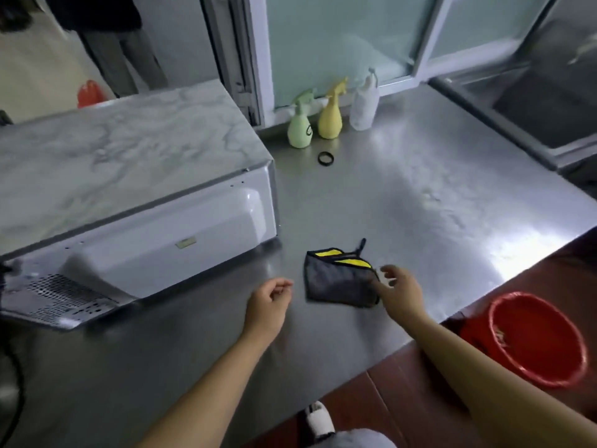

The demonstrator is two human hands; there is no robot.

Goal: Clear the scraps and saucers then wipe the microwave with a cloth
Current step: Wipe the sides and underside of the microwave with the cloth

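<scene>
steel tabletop (420, 195): fills the middle of the frame, bare metal with glare at right.

microwave (129, 176): left half of the frame, white casing with a marbled top, vented panel at lower left; stands on the tabletop.

cloth (339, 279): lower centre, folded, dark grey with yellow trim and a small black loop at its upper corner; lies flat on the tabletop, just right of the microwave's near corner.

right hand (400, 292): lower centre right, over the cloth's right edge; fingers loosely curled with a small whitish thing at their tips, too blurred to tell what it is or whether it is gripped; contact with the cloth cannot be told.

left hand (271, 299): lower centre, just left of the cloth and apart from it; fingers curled inward, holding nothing visible.

three spray bottles, green (300, 127), yellow (330, 119), white (364, 106): upper centre, upright in a row by the window frame.

black ring (325, 158): on the tabletop just below the bottles.

red bucket (536, 341): lower right, on the floor beside the tabletop.
</scene>
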